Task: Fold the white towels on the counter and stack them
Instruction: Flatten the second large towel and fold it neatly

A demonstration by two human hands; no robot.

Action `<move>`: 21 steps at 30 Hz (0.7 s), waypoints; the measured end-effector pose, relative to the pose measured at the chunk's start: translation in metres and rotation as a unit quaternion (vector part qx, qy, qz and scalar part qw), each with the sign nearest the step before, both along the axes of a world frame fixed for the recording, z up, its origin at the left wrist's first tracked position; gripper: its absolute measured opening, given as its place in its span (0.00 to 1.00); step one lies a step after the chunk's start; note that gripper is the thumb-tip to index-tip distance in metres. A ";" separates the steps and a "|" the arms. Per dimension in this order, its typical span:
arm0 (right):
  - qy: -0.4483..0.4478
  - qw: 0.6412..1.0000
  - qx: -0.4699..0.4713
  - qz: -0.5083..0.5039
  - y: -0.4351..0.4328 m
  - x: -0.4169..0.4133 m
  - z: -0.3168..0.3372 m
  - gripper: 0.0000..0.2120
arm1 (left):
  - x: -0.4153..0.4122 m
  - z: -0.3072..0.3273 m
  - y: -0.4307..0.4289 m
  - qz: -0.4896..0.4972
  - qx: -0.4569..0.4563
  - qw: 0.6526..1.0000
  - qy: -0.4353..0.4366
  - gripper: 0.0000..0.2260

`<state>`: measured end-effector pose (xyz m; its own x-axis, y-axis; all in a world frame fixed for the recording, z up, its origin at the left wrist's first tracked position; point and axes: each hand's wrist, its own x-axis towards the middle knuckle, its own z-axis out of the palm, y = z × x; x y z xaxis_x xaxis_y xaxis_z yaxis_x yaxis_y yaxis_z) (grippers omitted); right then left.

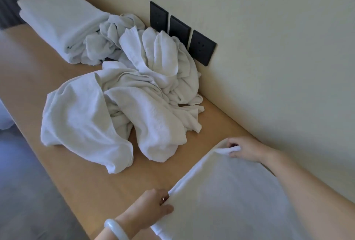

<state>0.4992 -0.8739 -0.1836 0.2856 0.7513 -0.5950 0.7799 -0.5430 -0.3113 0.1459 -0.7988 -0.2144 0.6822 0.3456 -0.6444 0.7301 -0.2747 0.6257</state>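
Item under handling: one white flat towel (230, 197), spread on the near right part of the wooden counter (92, 182). Its surface lies smooth. Its left edge runs as a straight line from the near side of the counter toward the wall, and both hands sit on that edge.

Right hand (245, 148): at the far corner of the flat towel, close to the wall (278, 47). Fingers are curled and pinch the corner; a small fold of cloth shows between the fingertips (233, 154). The forearm lies across the far side of the towel.

Left hand (151, 207): at the near end of the same edge, by the counter's front. The thumb rests on top of the cloth and the fingers close on the edge, gripping it. A pale bracelet (115, 228) sits on this wrist.

Other task items: a heap of crumpled white towels (119, 109) lies mid-counter, apart from the flat towel, with bare wood between them. Its far side rests against the wall. Beyond it, at the far left end of the counter, stands a stack of folded towels (57, 19), which the heap touches.

Surroundings: three dark socket plates (179, 28) are set in a row on the wall, just behind the heap.
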 end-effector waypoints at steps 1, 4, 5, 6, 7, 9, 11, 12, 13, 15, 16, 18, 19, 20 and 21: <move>0.030 1.000 0.002 -0.005 -0.001 0.001 0.007 0.08 | 0.000 -0.001 0.000 0.000 0.003 1.000 -0.002 0.09; 0.135 0.990 -0.009 -0.036 -0.001 0.009 0.039 0.10 | -0.002 -0.001 -0.001 0.000 0.002 1.000 -0.019 0.13; 0.191 0.979 -0.003 -0.076 0.000 0.013 0.051 0.09 | -0.004 0.001 -0.001 -0.001 0.000 1.000 -0.028 0.13; 0.223 0.968 0.000 -0.116 0.000 0.021 0.055 0.08 | -0.007 0.003 0.000 0.003 -0.006 0.999 -0.039 0.13; 0.217 0.966 -0.003 -0.143 0.002 0.025 0.057 0.07 | -0.010 0.004 0.000 0.010 -0.011 0.999 -0.048 0.14; 0.121 0.982 -0.012 -0.143 0.008 0.026 0.039 0.06 | -0.015 0.003 0.000 0.021 0.009 0.999 -0.039 0.14; 0.041 0.988 0.008 -0.150 0.013 0.015 0.003 0.05 | -0.019 -0.001 -0.002 0.023 0.040 0.999 -0.001 0.14; 0.020 0.985 0.037 -0.166 0.015 0.007 -0.012 0.05 | -0.020 -0.003 -0.003 0.026 0.048 0.998 0.014 0.14; 0.001 0.981 0.073 -0.177 0.015 0.001 -0.024 0.06 | -0.021 -0.004 -0.005 0.030 0.053 0.998 0.022 0.13; -0.020 0.974 0.130 -0.183 0.012 -0.004 -0.031 0.06 | -0.022 -0.004 -0.008 0.043 0.061 0.997 0.018 0.12; -0.015 0.972 0.139 -0.188 0.012 -0.004 -0.030 0.06 | -0.024 -0.004 -0.009 0.053 0.064 0.996 0.009 0.13; 0.010 0.974 0.130 -0.184 0.012 -0.004 -0.022 0.06 | -0.028 -0.003 -0.010 0.072 0.068 0.995 -0.013 0.14; 0.024 0.976 0.118 -0.180 0.012 -0.004 -0.017 0.06 | -0.029 -0.002 -0.010 0.076 0.071 0.994 -0.025 0.14; 0.038 0.978 0.101 -0.179 0.013 -0.004 -0.012 0.06 | -0.030 -0.001 -0.011 0.075 0.077 0.994 -0.036 0.14; 0.048 0.978 0.086 -0.184 0.013 -0.002 -0.008 0.05 | -0.031 0.001 -0.011 0.071 0.082 0.993 -0.045 0.14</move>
